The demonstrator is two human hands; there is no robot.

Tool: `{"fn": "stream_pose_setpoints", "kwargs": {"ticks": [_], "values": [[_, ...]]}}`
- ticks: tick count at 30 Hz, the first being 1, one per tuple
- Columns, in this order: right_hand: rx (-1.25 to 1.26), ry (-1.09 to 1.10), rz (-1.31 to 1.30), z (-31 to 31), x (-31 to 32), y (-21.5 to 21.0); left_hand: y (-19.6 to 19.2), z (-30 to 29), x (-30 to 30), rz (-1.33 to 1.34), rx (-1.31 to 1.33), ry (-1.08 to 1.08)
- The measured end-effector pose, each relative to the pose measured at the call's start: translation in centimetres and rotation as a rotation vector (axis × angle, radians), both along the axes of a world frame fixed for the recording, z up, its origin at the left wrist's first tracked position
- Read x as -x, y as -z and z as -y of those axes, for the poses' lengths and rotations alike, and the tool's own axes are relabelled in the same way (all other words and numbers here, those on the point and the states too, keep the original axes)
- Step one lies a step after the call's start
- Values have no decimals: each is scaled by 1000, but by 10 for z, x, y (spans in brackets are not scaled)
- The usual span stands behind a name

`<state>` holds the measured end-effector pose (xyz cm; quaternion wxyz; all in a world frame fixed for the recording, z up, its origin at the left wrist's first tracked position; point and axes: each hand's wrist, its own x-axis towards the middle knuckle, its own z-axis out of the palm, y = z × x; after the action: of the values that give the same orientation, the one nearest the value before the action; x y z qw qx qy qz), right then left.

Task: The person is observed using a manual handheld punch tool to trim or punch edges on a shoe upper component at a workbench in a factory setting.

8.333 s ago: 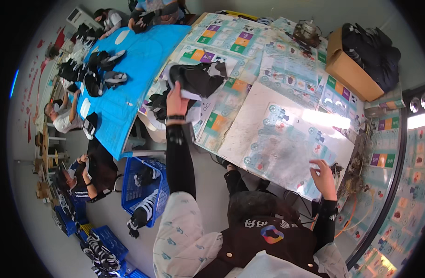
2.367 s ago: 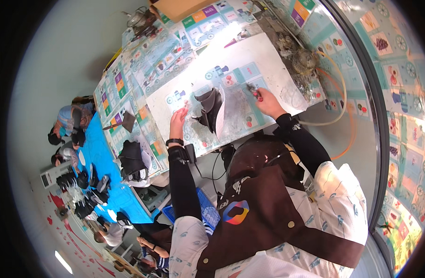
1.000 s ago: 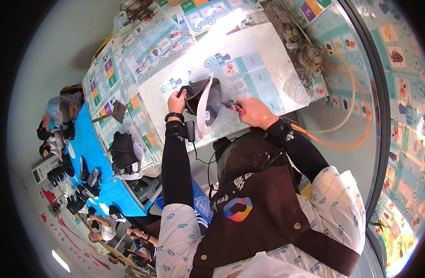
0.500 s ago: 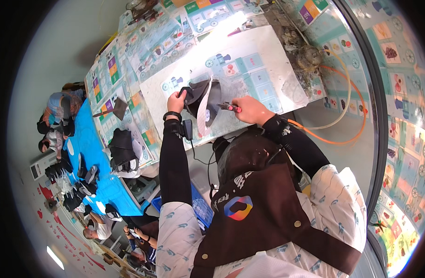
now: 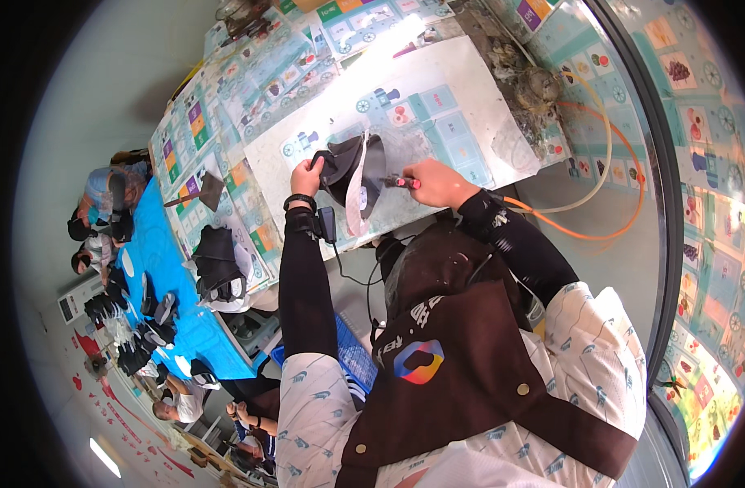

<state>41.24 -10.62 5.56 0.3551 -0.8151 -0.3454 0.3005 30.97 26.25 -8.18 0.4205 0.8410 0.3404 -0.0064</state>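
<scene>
A black fabric shoe upper with a pale strip along its edge lies on a white board on the table. My left hand pinches the far-left edge of the upper between thumb and fingers. My right hand is closed round a small dark spray gun with red parts. Its front end points left, close to the right side of the upper. An orange hose and a pale hose run toward my right wrist; where they join the gun is hidden.
A stained round pot stands at the back right. A flat dark blade-like tool and a pile of black pieces lie left on the paper-covered table. Further left, people sit by a blue-covered table with shoe parts.
My left hand has shifted slightly left along the upper, and more of its black fabric shows. The spray gun has turned a little in my right hand.
</scene>
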Motion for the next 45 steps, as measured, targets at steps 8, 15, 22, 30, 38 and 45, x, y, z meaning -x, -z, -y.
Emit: {"fn": "stream_pose_setpoints", "kwargs": {"ticks": [8,15,22,30,38,45], "values": [[-11,-59,-69,7,13,-4,4,-7,10,6,64,-16],[-9,188,-4,7,12,-1,0,3,-2,13,28,-2],[21,-7,49,3,15,1,-15,4,-17,-43,-63,-7],[26,121,127,4,12,-1,-13,2,-25,-111,-105,62],[50,128,104,18,16,8,2,7,-29,-74,-19,21],[28,-31,-542,-6,7,-13,-11,-21,11,104,222,-122]]}}
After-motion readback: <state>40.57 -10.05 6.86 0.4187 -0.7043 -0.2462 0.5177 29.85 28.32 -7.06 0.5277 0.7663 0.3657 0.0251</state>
